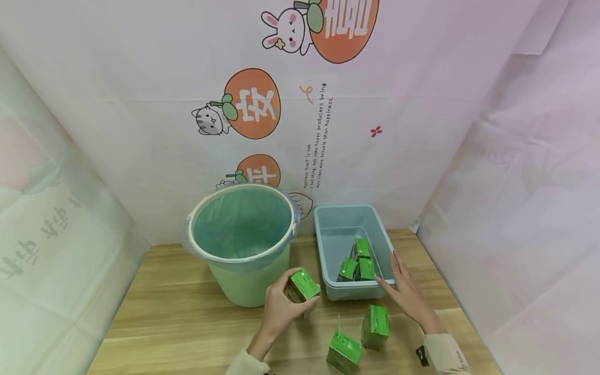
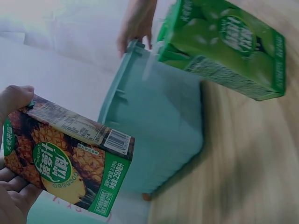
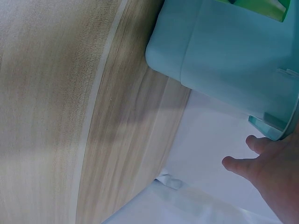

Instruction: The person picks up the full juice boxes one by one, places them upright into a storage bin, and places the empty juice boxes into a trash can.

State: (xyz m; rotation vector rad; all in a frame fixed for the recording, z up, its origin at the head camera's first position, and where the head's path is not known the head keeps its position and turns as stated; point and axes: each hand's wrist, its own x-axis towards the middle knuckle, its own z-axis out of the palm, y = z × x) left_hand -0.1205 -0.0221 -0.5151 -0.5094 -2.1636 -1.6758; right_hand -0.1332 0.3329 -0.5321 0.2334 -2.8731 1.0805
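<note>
My left hand grips a green-topped juice box between thumb and fingers, above the table in front of the trash bin. Pineapples are printed on its side in the left wrist view. My right hand rests on the front right corner of the light-blue plastic bin; its fingers look mostly straight, some on the outer side of the rim. Inside that bin stand several green-topped boxes. Two more juice boxes, one at the front and one to its right, stand before the bin.
A pale green trash bin with a liner and white ring stands left of the blue bin. Both are on a wood-grain table. Printed white cloth closes off the back and sides.
</note>
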